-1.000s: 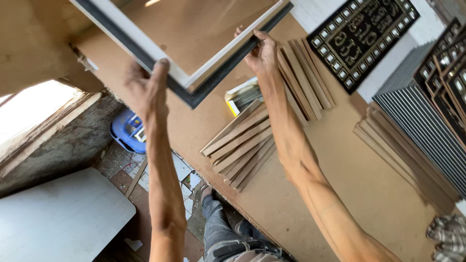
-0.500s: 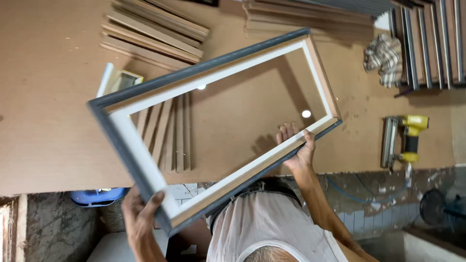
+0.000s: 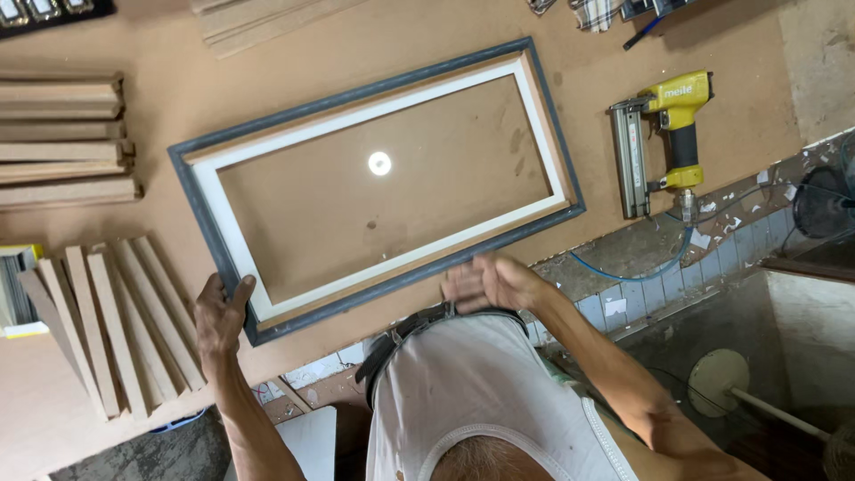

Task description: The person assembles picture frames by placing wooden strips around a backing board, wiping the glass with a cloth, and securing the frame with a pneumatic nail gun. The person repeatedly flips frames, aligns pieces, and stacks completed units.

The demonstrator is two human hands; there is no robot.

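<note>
- Grey-blue picture frame (image 3: 203,207), rectangular, with a white inner border and a thin wood-coloured strip between; lies flat on the brown board worktop (image 3: 677,36), slightly skewed, spanning the space between and beyond both hands.
- Left hand (image 3: 219,313): closed on the frame's near left corner, thumb laid over the grey moulding, fingers tucked beneath the edge.
- Right hand (image 3: 488,281): blurred, hovering just off the frame's near long edge toward its right part; fingers loosely spread, holding nothing; contact with the frame cannot be told.
- Round bright spot (image 3: 379,163): seen through the frame opening on the board, beyond both hands.
- Wooden moulding strips (image 3: 125,321): pale, fanned out side by side, just left of the left hand.
- Stacked wooden mouldings (image 3: 62,142): lying in a pile, well beyond the left hand, left of the frame.
- Yellow pneumatic nail gun (image 3: 663,138): yellow-and-black body, metal magazine, lying on the worktop beyond and to the right of the right hand, apart from the frame.
- Blue air hose (image 3: 623,272): curls from the gun's base along the worktop's near edge, right of the right hand.
- White sleeveless shirt (image 3: 481,392): worn by the person, directly below the hands.
</note>
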